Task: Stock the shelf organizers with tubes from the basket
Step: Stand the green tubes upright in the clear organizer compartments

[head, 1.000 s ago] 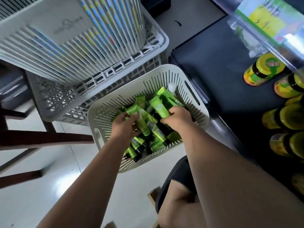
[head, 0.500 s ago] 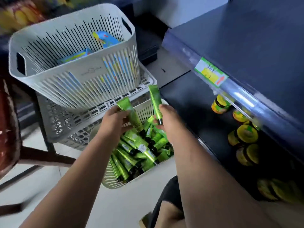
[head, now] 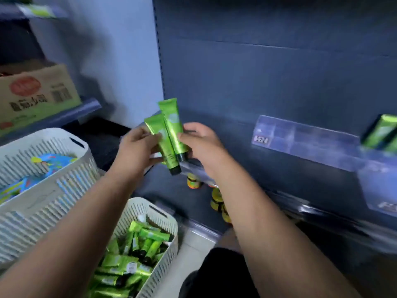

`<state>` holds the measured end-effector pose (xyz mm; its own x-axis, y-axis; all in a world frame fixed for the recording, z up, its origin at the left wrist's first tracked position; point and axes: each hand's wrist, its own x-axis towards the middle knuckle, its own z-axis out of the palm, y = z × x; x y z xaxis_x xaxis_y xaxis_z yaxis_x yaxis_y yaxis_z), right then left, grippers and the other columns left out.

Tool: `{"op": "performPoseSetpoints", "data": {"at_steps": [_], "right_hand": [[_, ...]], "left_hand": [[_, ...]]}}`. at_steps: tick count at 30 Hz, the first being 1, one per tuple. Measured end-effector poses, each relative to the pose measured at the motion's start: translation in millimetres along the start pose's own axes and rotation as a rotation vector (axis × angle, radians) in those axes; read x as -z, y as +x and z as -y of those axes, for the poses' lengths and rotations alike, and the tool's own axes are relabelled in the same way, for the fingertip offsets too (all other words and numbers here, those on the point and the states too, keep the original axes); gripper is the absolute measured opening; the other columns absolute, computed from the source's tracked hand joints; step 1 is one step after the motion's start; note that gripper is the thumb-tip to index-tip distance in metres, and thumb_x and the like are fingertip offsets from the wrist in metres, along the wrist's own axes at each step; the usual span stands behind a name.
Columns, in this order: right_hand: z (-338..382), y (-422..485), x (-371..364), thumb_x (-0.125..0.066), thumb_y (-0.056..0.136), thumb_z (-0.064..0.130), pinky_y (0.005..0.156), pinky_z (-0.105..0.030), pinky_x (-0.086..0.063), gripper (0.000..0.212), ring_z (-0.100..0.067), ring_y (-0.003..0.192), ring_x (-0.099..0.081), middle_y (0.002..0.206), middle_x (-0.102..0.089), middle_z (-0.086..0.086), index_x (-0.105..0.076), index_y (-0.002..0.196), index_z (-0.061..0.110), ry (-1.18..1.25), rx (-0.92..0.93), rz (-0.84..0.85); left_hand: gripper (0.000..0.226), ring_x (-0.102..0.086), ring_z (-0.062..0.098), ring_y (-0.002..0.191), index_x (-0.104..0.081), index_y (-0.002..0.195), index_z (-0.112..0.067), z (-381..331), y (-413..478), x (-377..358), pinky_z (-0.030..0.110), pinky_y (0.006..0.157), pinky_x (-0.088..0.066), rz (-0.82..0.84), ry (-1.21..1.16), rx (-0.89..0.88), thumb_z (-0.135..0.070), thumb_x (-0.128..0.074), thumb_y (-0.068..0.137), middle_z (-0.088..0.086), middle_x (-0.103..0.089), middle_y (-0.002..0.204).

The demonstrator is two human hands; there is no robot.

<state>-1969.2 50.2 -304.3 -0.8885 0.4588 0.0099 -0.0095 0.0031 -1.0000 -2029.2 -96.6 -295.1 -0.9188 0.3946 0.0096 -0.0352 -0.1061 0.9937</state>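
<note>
Fingers of the left hand (head: 137,147) and right hand (head: 204,143) pinch two tubes (head: 171,130) together before a dark shelf (head: 232,125). A clear organizer (head: 300,138) on it holds tubes at right; the basket (head: 150,208) below holds many more.

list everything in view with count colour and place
shelf unit: one, dark blue, right
held tubes: two, green with black caps, centre
tube basket: one, white, lower centre
basket tubes: many, green, piled in it
second basket: one, white, left, holding blue packets
cardboard box: one, brown, upper left
organizers: at least two, clear, on shelf unit
stocked tubes: about two, green, far-right organizer
jars: several, yellow-lidded, its lower level
left hand: one, gripping a held tube
right hand: one, gripping the other
</note>
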Motion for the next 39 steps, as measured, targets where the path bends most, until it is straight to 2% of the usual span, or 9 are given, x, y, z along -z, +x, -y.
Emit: {"op": "performPoseSetpoints", "data": {"at_steps": [6, 10, 13, 16, 23, 27, 30, 35, 39], "right_hand": [[55, -67, 165, -0.067, 0.095, 0.008, 0.083, -0.034, -0.053, 0.035, -0.013, 0.096, -0.066, 0.108, -0.069, -0.002, -0.062, 0.129, 0.014, -0.131, 0.156, -0.244], [61, -117, 257, -0.067, 0.092, 0.009, 0.085, -0.040, -0.052, 0.038, -0.015, 0.095, -0.065, 0.104, -0.067, -0.003, -0.065, 0.128, 0.021, -0.185, 0.157, -0.391], [58, -151, 308, -0.069, 0.088, 0.007, 0.079, -0.039, -0.050, 0.032, -0.015, 0.088, -0.064, 0.098, -0.064, -0.002, -0.067, 0.119, 0.017, -0.127, 0.154, -0.550], [59, -177, 349, -0.070, 0.083, 0.025, 0.077, -0.037, -0.049, 0.028, -0.015, 0.083, -0.061, 0.093, -0.068, 0.002, -0.069, 0.109, 0.016, -0.107, 0.170, -0.690], [61, -218, 440, -0.055, 0.097, 0.008, 0.065, -0.020, -0.048, 0.020, -0.009, 0.072, -0.062, 0.080, -0.069, 0.006, -0.071, 0.099, 0.020, -0.014, 0.260, -0.913], [64, -216, 497, -0.064, 0.091, 0.019, 0.077, -0.033, -0.050, 0.011, -0.017, 0.079, -0.062, 0.084, -0.070, 0.000, -0.073, 0.088, 0.023, -0.013, 0.284, -0.979], [68, -205, 541, -0.072, 0.091, 0.025, 0.070, -0.027, -0.047, 0.012, -0.014, 0.071, -0.056, 0.077, -0.062, 0.000, -0.067, 0.082, 0.019, -0.087, 0.304, -1.009], [60, -181, 606, -0.067, 0.094, 0.014, 0.063, -0.020, -0.049, 0.018, -0.007, 0.064, -0.055, 0.077, -0.063, 0.000, -0.070, 0.103, -0.001, -0.197, 0.340, -0.988], [47, -157, 645, -0.067, 0.092, 0.015, 0.073, -0.028, -0.054, 0.014, -0.009, 0.073, -0.062, 0.081, -0.070, 0.002, -0.074, 0.101, 0.007, -0.207, 0.353, -0.975]], "left_hand": [[0.012, -0.068, 0.020, 0.072, -0.059, 0.098, -0.019, -56, -11, -130, 0.032, 0.057, -0.059, 0.308, 0.031, -0.105, -0.007, -0.060, 0.097, 0.009, -0.066, 0.092], [0.008, -0.069, 0.023, 0.084, -0.060, 0.101, -0.015, -64, -30, -221, 0.046, 0.072, -0.064, 0.550, 0.098, -0.119, -0.008, -0.060, 0.097, 0.010, -0.066, 0.094], [0.009, -0.069, 0.021, 0.085, -0.058, 0.094, -0.012, -62, -50, -284, 0.042, 0.069, -0.064, 0.653, 0.138, -0.142, -0.006, -0.064, 0.096, 0.005, -0.065, 0.086], [0.020, -0.067, 0.017, 0.080, -0.054, 0.082, -0.016, -59, -67, -346, 0.047, 0.077, -0.064, 0.732, 0.197, -0.161, -0.006, -0.068, 0.094, 0.000, -0.062, 0.075], [0.039, -0.058, 0.020, 0.081, -0.045, 0.066, -0.019, -53, -94, -473, 0.043, 0.076, -0.064, 0.815, 0.243, -0.223, -0.011, -0.074, 0.090, 0.013, -0.052, 0.082], [0.025, -0.063, 0.020, 0.085, -0.056, 0.080, -0.021, -48, -97, -537, 0.039, 0.072, -0.063, 0.862, 0.306, -0.331, -0.007, -0.073, 0.090, 0.010, -0.059, 0.087], [0.026, -0.065, 0.020, 0.084, -0.059, 0.087, -0.024, -44, -88, -580, 0.044, 0.078, -0.063, 0.869, 0.356, -0.399, -0.006, -0.078, 0.085, 0.008, -0.062, 0.087], [0.027, -0.058, 0.017, 0.076, -0.062, 0.077, -0.023, -36, -62, -636, 0.032, 0.070, -0.049, 0.810, 0.471, -0.541, -0.019, -0.088, 0.075, 0.004, -0.063, 0.080], [0.028, -0.053, 0.011, 0.067, -0.063, 0.073, -0.023, -23, -44, -665, 0.025, 0.067, -0.043, 0.751, 0.540, -0.574, -0.021, -0.090, 0.072, -0.004, -0.061, 0.073]]}}
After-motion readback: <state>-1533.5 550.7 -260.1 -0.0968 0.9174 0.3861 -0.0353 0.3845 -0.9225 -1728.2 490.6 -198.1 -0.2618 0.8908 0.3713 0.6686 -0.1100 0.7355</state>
